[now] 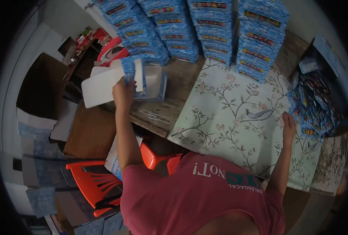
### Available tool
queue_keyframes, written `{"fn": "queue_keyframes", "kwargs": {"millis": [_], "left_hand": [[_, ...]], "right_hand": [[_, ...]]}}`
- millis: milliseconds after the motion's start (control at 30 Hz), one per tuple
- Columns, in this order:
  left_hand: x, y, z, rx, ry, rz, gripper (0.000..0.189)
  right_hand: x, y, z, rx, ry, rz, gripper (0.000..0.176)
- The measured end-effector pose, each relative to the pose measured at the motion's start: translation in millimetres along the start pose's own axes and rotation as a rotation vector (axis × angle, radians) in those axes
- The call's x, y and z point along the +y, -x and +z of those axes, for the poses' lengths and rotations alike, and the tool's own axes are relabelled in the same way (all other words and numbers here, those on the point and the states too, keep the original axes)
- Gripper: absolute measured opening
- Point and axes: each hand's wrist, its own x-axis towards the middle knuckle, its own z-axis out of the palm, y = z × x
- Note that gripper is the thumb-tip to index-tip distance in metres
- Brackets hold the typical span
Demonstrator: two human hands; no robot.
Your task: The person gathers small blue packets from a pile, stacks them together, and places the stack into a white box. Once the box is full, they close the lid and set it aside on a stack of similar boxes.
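My left hand (123, 93) is closed on a blue-and-white printed cardboard piece (129, 72) at the left end of the table. A broad white flap (99, 88) of card reaches out left of the fingers. Under and beside it lies a clear plastic pouch (156, 84) with blue edges. Over the right side of the flowered cover, my right hand (288, 126) seems empty, its fingers stretched out. Nearest to that hand is a heap of small blue printed packets (313, 103), spilling from a dark container on the right.
Tall stacks of blue printed boxes (215, 29) line the table's back. A flowered sheet (232, 121) covers part of the worn wooden table (154, 113). A red-and-white tape dispenser (112, 51) stands back left. A red chair (89, 184) and cardboard boxes (89, 133) are at left.
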Motion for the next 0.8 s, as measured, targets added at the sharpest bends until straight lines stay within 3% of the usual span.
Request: {"fn": "queue_keyframes", "kwargs": {"millis": [67, 100, 167, 200, 233, 333, 400, 433, 500, 533, 600, 633, 667, 700, 733, 767, 800], "left_hand": [[63.5, 31.5, -24.3, 0.102, 0.277, 0.074, 0.018], [76.5, 43.9, -19.4, 0.043, 0.309, 0.075, 0.016], [108.7, 76.2, 2.7, -0.019, 0.201, 0.324, 0.015], [116.2, 92.7, 21.1, -0.121, 0.079, 0.400, 0.013], [120.9, 108.1, 43.1, -0.202, -0.059, 0.476, 0.012], [134.5, 150.2, 99.9, -0.425, 0.063, 0.706, 0.005], [127.6, 158.2, 125.0, -0.523, 0.028, 0.791, 0.006], [126.7, 157.1, 130.8, -0.624, -0.051, 0.792, 0.010], [122.4, 148.9, 136.4, -0.723, -0.130, 0.804, 0.016], [117.2, 140.3, 134.3, -0.725, -0.041, 0.791, 0.023], [127.0, 130.0, 123.3, -0.728, 0.048, 0.777, 0.030], [146.3, 124.8, 108.0, -0.555, 0.108, 0.802, 0.033], [162.3, 122.2, 98.4, -0.382, 0.169, 0.818, 0.035], [171.6, 122.2, 95.5, -0.383, 0.171, 0.817, 0.035], [179.1, 124.0, 93.8, -0.394, 0.335, 0.713, 0.036], [186.0, 127.6, 94.9, -0.406, 0.496, 0.601, 0.037], [194.1, 130.8, 99.5, -0.412, 0.496, 0.594, 0.037]], "right_hand": [[17.3, 4.4, -18.9, -0.040, 0.139, -0.047, 0.029], [18.8, 7.2, -22.9, -0.011, 0.200, -0.054, 0.027], [14.9, 16.4, -23.0, 0.041, 0.194, -0.060, 0.022], [23.8, 14.6, -22.6, 0.075, 0.232, -0.151, 0.020], [30.4, 14.7, -21.4, 0.084, 0.196, -0.111, 0.019], [18.8, 9.5, -25.8, 0.131, 0.140, -0.020, 0.020], [30.5, -6.2, -34.7, 0.176, 0.452, -0.139, 0.034], [22.8, -12.8, -42.5, 0.197, 0.457, -0.131, 0.034], [9.8, -27.7, -61.0, 0.505, 1.131, -0.410, 0.050], [12.9, -36.1, -70.9, 0.509, 1.138, -0.402, 0.050], [21.9, -55.9, -95.2, 0.698, 1.068, -0.305, 0.063], [31.1, -67.2, -104.9, 0.704, 1.069, -0.306, 0.063], [49.4, -78.5, -113.1, 0.815, 0.601, -0.004, 0.065], [71.7, -89.5, -123.1, 0.876, 0.120, 0.288, 0.067], [74.9, -98.7, -135.0, 0.706, -0.247, 0.471, 0.081], [81.6, -104.8, -134.1, 0.705, -0.239, 0.476, 0.081], [49.8, -109.4, -120.9, 0.769, -0.443, 0.517, 0.087]]}}
